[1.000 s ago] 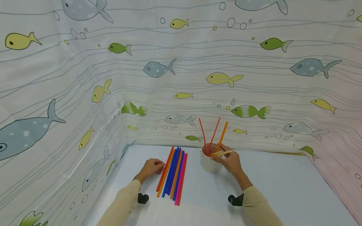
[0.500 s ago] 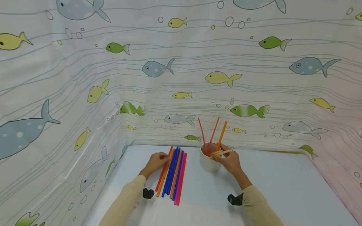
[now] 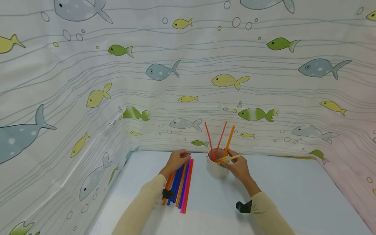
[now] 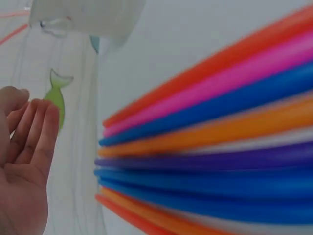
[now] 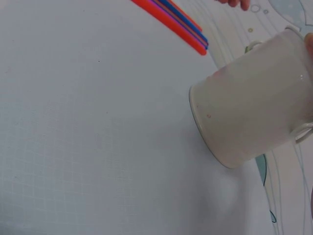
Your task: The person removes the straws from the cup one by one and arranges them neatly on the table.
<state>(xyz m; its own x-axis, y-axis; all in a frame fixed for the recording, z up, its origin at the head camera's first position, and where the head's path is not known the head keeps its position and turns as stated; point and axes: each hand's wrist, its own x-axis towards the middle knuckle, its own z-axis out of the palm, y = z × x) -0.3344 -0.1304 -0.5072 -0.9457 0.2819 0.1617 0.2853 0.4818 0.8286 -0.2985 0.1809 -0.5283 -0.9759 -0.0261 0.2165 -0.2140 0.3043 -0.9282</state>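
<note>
My left hand (image 3: 177, 161) is over the far ends of a row of coloured straws (image 3: 185, 187) on the table, covering some of them. Its fingers look relaxed, with nothing in them, in the left wrist view. Red, pink, blue, orange and purple straws (image 4: 234, 132) lie side by side there. To the right, my right hand (image 3: 240, 168) grips the rim of a small white bucket (image 3: 216, 171). Two red straws and an orange straw (image 3: 230, 140) stand up inside it. Pale yellow sticks (image 3: 230, 158) slant across its mouth beside my right fingers. Small loops show on the bucket's sides (image 5: 249, 103).
The white tabletop (image 3: 282, 189) ends at a back wall covering (image 3: 264, 94) with printed fish and wavy lines. A similar covering (image 3: 58, 130) rises along the left side. Dark wrist pieces (image 3: 243, 207) sit below each sleeve.
My left hand has moved right and slightly away, from beside the left edge of the straw row to over its far ends. My right hand stays on the bucket; the view has shifted slightly.
</note>
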